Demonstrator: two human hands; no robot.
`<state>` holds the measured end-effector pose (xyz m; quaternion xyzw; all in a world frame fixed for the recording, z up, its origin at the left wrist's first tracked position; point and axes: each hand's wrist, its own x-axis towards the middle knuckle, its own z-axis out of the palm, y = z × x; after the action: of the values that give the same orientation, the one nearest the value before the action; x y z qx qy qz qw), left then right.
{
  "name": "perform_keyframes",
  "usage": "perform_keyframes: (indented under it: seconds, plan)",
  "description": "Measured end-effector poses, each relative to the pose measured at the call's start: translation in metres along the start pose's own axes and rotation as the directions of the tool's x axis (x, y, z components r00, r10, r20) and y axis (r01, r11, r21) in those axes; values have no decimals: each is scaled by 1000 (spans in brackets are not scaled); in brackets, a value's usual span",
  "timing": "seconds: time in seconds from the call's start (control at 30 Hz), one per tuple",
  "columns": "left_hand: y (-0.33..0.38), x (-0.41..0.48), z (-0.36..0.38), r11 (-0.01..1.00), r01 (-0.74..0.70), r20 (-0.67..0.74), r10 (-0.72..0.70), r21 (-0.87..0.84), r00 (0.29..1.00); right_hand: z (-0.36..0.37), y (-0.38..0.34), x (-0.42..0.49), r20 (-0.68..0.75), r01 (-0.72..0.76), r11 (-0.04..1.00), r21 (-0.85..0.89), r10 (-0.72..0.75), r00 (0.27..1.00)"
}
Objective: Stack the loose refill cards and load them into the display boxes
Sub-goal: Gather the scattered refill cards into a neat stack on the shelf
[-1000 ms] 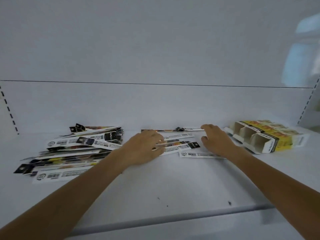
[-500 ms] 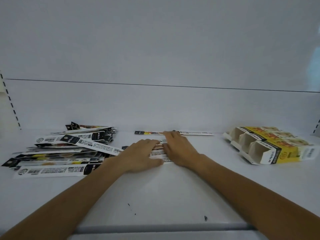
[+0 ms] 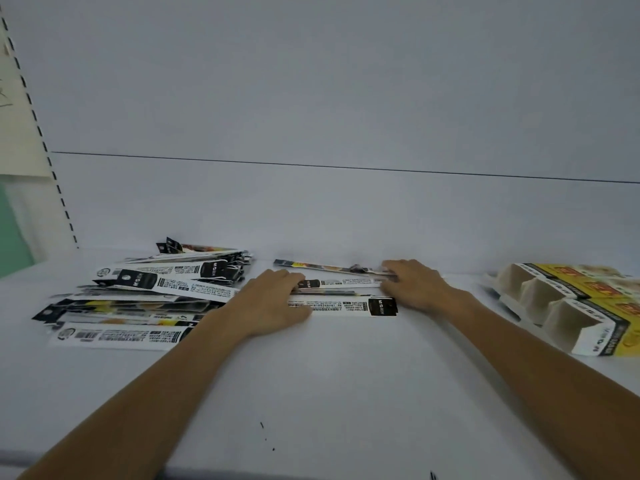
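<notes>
Both hands lie flat on a few long black-and-white refill cards [image 3: 343, 304] on the white shelf [image 3: 329, 393]: left hand [image 3: 273, 303] at their left ends, right hand [image 3: 414, 284] at their right; yellow cardboard display boxes [image 3: 568, 306] sit far right.

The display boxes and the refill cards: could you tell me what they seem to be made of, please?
The display boxes look like folded cardboard: dull beige inside, glossy yellow print outside. The refill cards seem thin printed card, lying flat; any plastic sleeve cannot be told.

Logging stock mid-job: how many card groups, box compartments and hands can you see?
Card pile: 1
Loose cards between the hands: 3 or so
Box compartments showing: 3
Hands: 2, left and right
Total: about 9
</notes>
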<state>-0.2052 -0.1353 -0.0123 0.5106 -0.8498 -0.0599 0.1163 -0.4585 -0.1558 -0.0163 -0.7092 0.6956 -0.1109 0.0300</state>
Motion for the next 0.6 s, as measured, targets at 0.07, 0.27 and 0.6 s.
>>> perform_keyframes:
  seconds: [0.07,0.27,0.6]
  plan:
    - [-1,1,0,1000,-12,-4,12,7,1000,0,-12,4,-24,64,997,35,-63,998]
    - [-1,3,1,979,-80,-46,90,188,995,0,-42,24,84,190,975,115,-200,976]
    - [-4,5,1,968,68,-249,-5,244,968,-12,-72,13,328,240,970,39,-240,914]
